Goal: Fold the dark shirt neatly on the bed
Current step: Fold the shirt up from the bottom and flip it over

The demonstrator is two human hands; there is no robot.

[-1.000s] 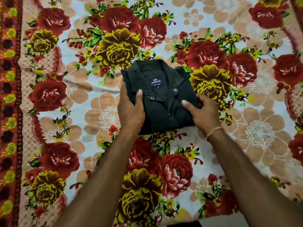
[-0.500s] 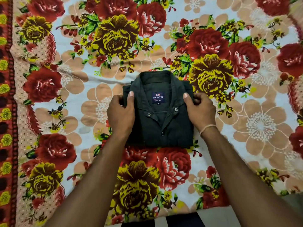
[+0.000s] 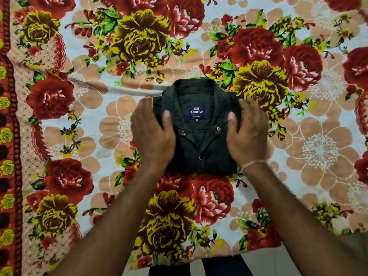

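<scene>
The dark shirt (image 3: pixel 199 148) lies folded into a compact square in the middle of the bed, collar at the far side, its blue label and snap buttons facing up. My left hand (image 3: pixel 152 134) lies on the shirt's left edge with the thumb on the fabric and the fingers straight down the side. My right hand (image 3: pixel 247 134) mirrors it on the right edge, thumb on top. Both hands are motion-blurred. A thin thread band circles my right wrist.
The floral bedsheet (image 3: pixel 99 120) with red and yellow roses covers the whole bed, with a crease running left from the shirt. A red patterned border (image 3: pixel 8 156) runs along the left side. The bed's near edge and a strip of floor (image 3: pixel 258 263) show at the bottom.
The shirt was turned square and set down nearer to me. My fingers, curled around its sides before, have straightened and now lie loosely against its edges.
</scene>
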